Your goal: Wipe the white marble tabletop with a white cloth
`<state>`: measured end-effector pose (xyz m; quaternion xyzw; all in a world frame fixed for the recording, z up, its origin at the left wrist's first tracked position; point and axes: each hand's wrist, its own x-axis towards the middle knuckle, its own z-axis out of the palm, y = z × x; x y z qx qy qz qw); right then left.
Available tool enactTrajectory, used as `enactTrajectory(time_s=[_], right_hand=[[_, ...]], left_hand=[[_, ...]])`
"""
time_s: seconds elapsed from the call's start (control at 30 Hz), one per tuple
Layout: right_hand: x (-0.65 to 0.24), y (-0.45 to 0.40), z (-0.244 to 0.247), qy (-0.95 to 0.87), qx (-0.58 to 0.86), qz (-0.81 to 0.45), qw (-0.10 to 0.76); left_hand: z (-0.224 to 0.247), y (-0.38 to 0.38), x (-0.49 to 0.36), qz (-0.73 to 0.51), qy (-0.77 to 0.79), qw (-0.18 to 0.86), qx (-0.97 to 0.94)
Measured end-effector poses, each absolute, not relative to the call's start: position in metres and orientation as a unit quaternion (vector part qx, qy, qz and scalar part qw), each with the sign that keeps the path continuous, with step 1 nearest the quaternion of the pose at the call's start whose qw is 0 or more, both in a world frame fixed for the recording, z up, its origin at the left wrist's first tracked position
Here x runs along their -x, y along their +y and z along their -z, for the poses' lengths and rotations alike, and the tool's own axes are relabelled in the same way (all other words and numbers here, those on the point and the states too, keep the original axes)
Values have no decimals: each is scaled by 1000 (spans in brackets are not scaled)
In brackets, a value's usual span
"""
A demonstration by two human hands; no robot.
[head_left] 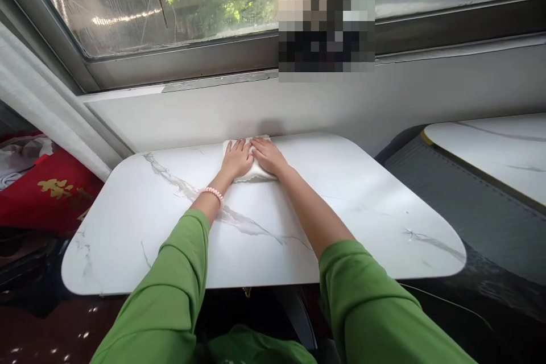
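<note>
Glossy white marble-look tabletop point(341, 205) with grey veins; at twelve o'clock a soft matt white cloth point(255, 170); green fabric sleeves point(179, 278).

My arms: loose green sleeves, both pushed up, forearms bare beyond the cuffs. Left wrist carries a pink coiled band point(212, 192), just behind my left hand point(236, 160). Right hand point(268, 156): nothing worn.

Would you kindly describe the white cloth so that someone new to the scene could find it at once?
Start at the white marble table under the window. At its far edge, against the wall, lies the cloth, a folded white pad pressed flat under the left hand and right hand. It is the only thing on the table.
</note>
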<state>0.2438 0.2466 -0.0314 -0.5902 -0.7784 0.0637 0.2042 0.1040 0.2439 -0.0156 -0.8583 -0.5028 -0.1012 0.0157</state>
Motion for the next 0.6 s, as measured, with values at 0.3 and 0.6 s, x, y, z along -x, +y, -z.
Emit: enactTrajectory(time_s=[0.3,0.6], right_hand=[[-245,199,30,-800,579,-2,155],[-279,72,50,-824,534,35,184]], left_hand=[[13,206,-105,85,-497,16,864],[13,80,-121,70,-457,-9,886]])
